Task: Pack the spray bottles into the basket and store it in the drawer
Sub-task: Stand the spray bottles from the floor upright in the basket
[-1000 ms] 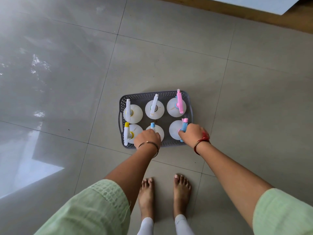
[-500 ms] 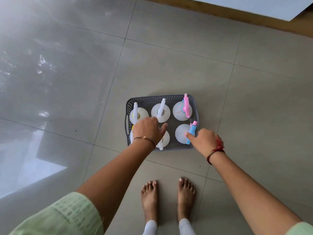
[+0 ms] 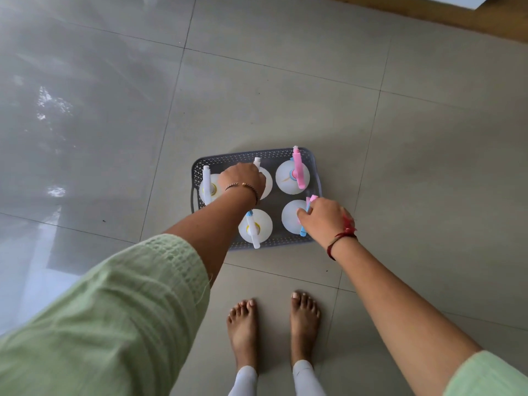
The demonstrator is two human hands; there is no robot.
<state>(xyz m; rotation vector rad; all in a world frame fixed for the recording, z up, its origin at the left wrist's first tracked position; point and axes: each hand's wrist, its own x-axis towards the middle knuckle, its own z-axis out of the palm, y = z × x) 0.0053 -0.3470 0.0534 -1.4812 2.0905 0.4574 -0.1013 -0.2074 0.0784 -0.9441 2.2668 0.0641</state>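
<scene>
A grey lattice basket stands on the floor tiles in front of my feet, with several white spray bottles upright in it. My left hand is closed over the spray head of the back middle bottle. My right hand grips the blue and pink head of the front right bottle. The back right bottle has a pink head. Also visible are the back left bottle and the front middle one, its nozzle towards me. My left forearm hides the front left corner.
Grey floor tiles surround the basket on all sides. A wooden edge runs along the top right, with a white panel behind it. My bare feet stand just behind the basket's near side.
My left hand has moved from the front middle bottle back to the back middle bottle. The front middle bottle's nozzle now points towards me. My right hand stays on the front right bottle.
</scene>
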